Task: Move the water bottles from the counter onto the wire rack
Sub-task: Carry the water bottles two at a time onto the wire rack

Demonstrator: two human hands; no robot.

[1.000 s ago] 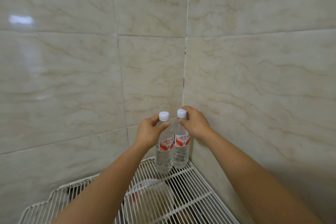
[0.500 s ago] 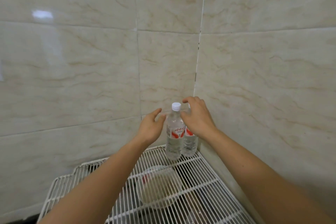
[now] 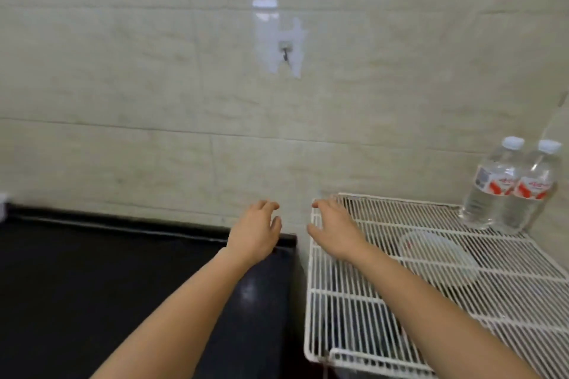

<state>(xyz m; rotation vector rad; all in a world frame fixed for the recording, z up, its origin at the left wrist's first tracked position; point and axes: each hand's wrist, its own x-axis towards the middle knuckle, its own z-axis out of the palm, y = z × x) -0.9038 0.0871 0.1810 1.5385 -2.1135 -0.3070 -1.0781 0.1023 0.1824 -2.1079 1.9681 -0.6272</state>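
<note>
**Bottles parked on the rack, both hands free**

Bottles, two of them, stand upright and touching in the far right corner of the white wire rack, well off to the right of both hands: the left water bottle and the right water bottle, each clear with a white cap and a red-and-white label. They sit close against the tiled wall.

The left hand hovers over the black counter, fingers spread loosely, holding nothing. The right hand hangs just beside it over the near left edge of the rack, also loosely spread and empty. Beyond the right hand, something round and pale lies under the rack's wires; the blur hides what it is.

Judging by this, the placing step for this pair looks done. No further bottle shows on the visible stretch of counter ahead of the left hand, so the next move calls for looking further left along it for more bottles. If any turn up, each hand would need to close round a bottle body and carry it over to the rack's free wires.
</note>
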